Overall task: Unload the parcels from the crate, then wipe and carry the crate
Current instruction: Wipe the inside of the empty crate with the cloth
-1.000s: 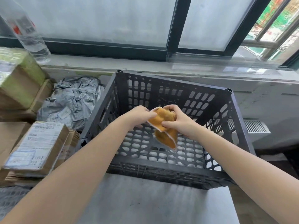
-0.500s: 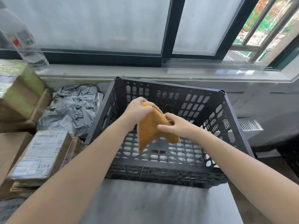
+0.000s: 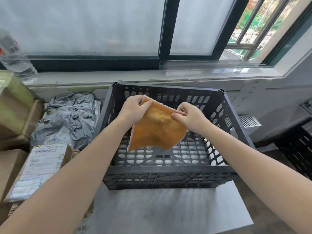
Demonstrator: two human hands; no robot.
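The fuzzy orange cloth has opened flat, left hand and right hand pinching its corners.

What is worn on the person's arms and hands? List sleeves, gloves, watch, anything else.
Nothing is worn. The left hand and right hand have no gloves, and both arms are bare as far as the picture shows: no sleeves, watch or bands.

Bare forearms; left hand, right hand seemingly bare too.

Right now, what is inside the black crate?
No parcel shows inside the black crate. The orange cloth, pinched by left hand and right hand, hangs above and hides its floor's middle.
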